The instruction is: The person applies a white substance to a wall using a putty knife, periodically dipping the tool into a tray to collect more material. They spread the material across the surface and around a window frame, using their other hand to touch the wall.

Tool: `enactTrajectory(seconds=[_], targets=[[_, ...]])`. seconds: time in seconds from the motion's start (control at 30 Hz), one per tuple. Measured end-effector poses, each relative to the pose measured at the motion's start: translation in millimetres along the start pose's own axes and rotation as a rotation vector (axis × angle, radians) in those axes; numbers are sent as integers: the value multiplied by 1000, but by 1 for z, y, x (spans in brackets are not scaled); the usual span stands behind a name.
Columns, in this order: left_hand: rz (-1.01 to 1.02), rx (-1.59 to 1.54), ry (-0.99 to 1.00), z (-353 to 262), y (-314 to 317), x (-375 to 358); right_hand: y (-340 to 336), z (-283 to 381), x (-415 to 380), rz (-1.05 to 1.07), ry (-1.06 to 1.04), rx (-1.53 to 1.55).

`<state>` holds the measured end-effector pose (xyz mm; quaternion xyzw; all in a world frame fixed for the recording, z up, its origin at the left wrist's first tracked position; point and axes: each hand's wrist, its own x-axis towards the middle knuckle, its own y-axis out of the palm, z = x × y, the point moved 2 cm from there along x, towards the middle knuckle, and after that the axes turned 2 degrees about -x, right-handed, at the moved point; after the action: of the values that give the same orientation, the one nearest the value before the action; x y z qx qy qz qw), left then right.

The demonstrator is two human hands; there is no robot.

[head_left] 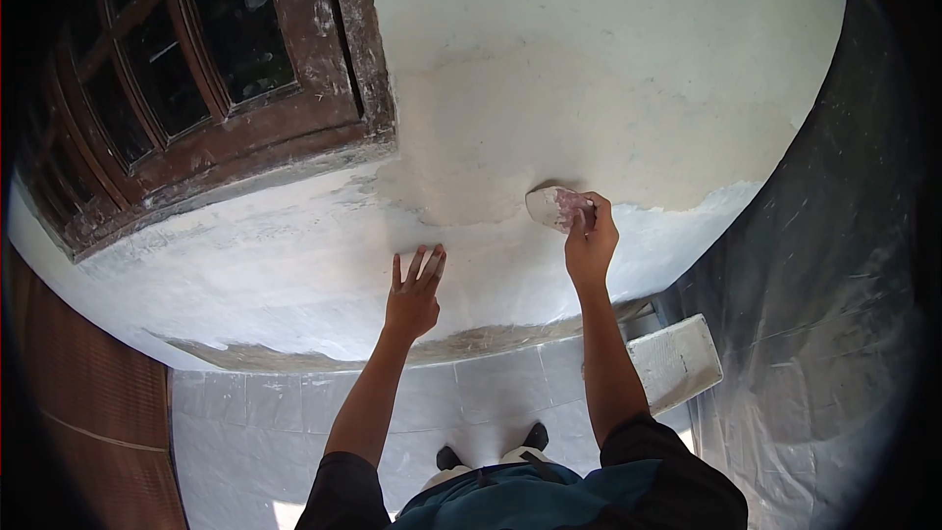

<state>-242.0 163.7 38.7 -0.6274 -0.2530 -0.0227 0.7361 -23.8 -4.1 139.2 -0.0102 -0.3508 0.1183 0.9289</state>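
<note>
My right hand (pixel 592 243) grips a thin, rounded putty scraper (pixel 551 207) smeared with whitish and reddish patches. Its edge is at the wall (pixel 471 132), by the line where a beige damp-looking area meets a whiter band below. To the left and a little lower, my left hand (pixel 416 296) lies against the white band with its fingers spread, holding nothing. Pale dust or filler coats those fingertips.
A brown wooden window frame (pixel 339 118) with dark panes fills the upper left. Clear plastic sheeting (pixel 814 353) hangs at the right. A white plaster-stained trough (pixel 677 363) rests near the grey tiled floor (pixel 500 383). A brown woven screen (pixel 93 383) stands lower left.
</note>
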Motion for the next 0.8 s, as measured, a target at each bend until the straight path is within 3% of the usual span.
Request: enactTrajectory(seconds=[0.13,0.33,0.47,0.53,0.6,0.67,0.8], targets=[[-15,37,10,-1,6,-2,11,11,-9,113,-128,-68],[17,39,3,3,5,0,3,-4,-6,-34,2,53],[6,61,10,-1,6,0,17,-1,-13,110,-107,-21],[5,71,6,2,5,0,8,-8,-7,-29,-10,-57],[31,38,9,4,6,0,-5,-13,-6,-106,79,103],[35,44,15,6,8,0,1,-8,-15,-50,64,188],[25,77,20,3,11,0,31,17,-21,135,-48,34]])
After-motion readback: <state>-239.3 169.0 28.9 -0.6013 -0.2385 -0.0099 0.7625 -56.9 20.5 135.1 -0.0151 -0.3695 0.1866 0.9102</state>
